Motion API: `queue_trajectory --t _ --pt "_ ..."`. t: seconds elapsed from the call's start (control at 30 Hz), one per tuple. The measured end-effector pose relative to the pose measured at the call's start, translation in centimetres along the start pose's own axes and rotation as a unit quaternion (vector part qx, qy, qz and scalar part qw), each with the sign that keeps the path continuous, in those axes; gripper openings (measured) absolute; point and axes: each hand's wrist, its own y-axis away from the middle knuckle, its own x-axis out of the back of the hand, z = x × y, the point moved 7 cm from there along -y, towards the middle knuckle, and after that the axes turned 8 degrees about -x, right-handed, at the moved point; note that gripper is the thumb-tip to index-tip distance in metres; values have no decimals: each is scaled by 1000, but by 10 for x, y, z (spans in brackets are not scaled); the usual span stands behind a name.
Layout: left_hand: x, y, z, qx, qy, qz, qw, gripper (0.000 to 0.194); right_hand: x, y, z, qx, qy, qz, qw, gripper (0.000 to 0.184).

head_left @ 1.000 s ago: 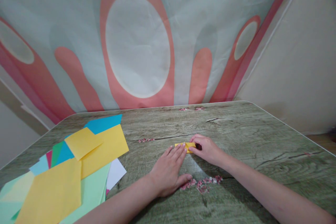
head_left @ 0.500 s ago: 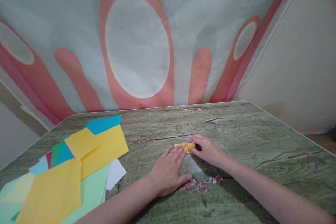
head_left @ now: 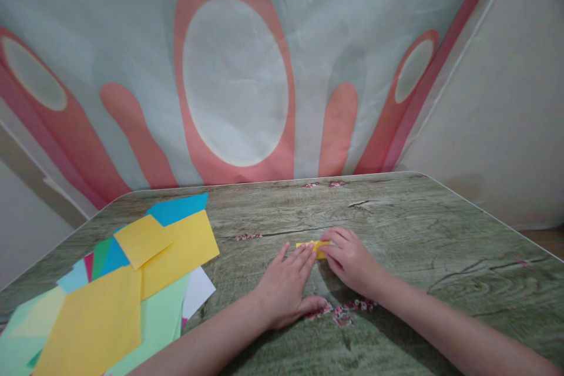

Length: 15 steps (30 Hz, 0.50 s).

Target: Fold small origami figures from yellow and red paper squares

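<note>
while the left hand (head_left: 285,289) lies flat with fingers spread, its fingertips on a small yellow folded-paper strip (head_left: 321,253) on the grey-brown wood-grain counter (head_left: 268,207), the right hand (head_left: 356,261) curls at the strip's right end; whether it pinches, i cannot tell. loose multicoloured rectangular paper sheets (head_left: 99,317) overlap at left.

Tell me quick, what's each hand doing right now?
Left hand: open, fingers on the small yellow paper.
Right hand: curled at its right end; grip can't be told.
</note>
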Motion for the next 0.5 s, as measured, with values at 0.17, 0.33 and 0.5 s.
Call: queue_trajectory --t 0.17,0.33,0.5 --pt "-1 -1 1 -1 -7 4 1000 82 -7 5 -18 52 73 -20 996 22" --pt "1 -2 1 0 -11 4 1000 83 -12 11 -24 97 136 18 986 21" --pt "6 -1 2 -6 -20 0 1000 86 -22 17 -28 113 193 6 975 27"
